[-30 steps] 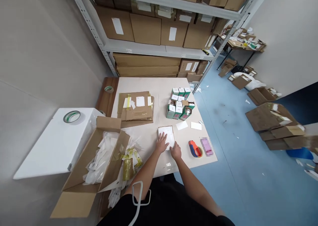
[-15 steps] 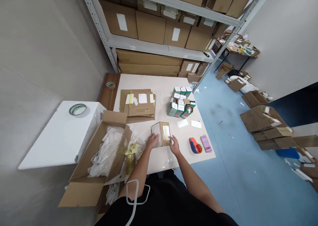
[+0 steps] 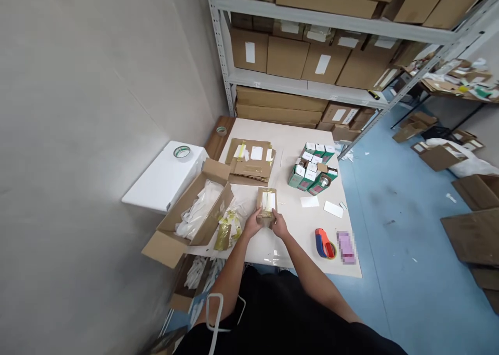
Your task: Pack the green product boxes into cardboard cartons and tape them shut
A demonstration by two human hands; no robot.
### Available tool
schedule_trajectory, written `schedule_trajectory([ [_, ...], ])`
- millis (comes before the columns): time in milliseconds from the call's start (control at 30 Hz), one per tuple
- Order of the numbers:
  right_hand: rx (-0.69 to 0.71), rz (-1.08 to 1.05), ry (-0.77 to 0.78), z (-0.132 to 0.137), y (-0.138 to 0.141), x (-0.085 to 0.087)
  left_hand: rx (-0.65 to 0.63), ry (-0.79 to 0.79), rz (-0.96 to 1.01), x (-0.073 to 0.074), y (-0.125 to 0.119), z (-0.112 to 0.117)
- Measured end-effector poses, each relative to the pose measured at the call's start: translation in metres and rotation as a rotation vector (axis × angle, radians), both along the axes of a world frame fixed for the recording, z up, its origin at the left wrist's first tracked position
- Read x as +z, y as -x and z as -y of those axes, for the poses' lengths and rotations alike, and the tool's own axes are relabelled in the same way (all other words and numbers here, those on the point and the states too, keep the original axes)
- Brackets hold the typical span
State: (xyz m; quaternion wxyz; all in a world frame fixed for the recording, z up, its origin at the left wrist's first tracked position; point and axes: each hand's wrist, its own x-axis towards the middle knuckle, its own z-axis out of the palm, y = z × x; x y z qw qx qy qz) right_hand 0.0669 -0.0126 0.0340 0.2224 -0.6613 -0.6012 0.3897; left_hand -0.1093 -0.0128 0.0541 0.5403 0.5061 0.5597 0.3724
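Note:
A small brown cardboard box [image 3: 266,203] with a white label on top stands on the white table [image 3: 296,240]. My left hand [image 3: 253,224] grips its near left side and my right hand [image 3: 279,224] grips its near right side, fingers wrapped on the box. A red and blue tape dispenser [image 3: 325,244] lies to the right of my right hand. An open carton [image 3: 195,215] of white plastic bags sits to the left, with crumpled tape scraps [image 3: 226,229] beside it.
Flattened cardboard pieces [image 3: 251,160] lie at the table's far left. A cluster of green and white small boxes [image 3: 313,169] stands far right, two white slips [image 3: 322,205] in front. Tape rolls rest on a white cabinet [image 3: 163,178]. Shelving with cartons [image 3: 304,58] stands behind; scattered cardboard covers the blue floor.
The box was turned from lying label-up under my hands to standing between them, and my view swung left, shifting the table rightward in the picture.

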Motion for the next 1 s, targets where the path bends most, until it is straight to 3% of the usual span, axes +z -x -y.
schedule_trajectory([
  [133, 0.055, 0.057, -0.085, -0.011, -0.03, 0.033, -0.01, -0.063, -0.357, 0.035, -0.024, 0.0],
  [233, 0.093, 0.057, -0.134, -0.013, -0.053, 0.053, 0.046, -0.085, -0.502, 0.056, -0.052, 0.011],
  [400, 0.145, -0.058, -0.269, -0.001, -0.09, 0.07, 0.154, -0.14, -0.552, 0.083, -0.096, 0.036],
  [567, 0.206, -0.181, -0.366, 0.013, -0.111, 0.091, 0.241, -0.147, -0.557, 0.114, -0.117, 0.063],
  [733, 0.353, -0.277, -0.473, 0.016, -0.097, 0.125, 0.406, -0.199, -0.616, 0.147, -0.109, 0.094],
  [867, 0.525, -0.345, -0.524, 0.025, -0.064, 0.154, 0.567, -0.231, -0.675, 0.171, -0.085, 0.129],
  [1000, 0.723, -0.401, -0.546, 0.049, -0.021, 0.18, 0.751, -0.258, -0.705, 0.189, -0.06, 0.181],
])
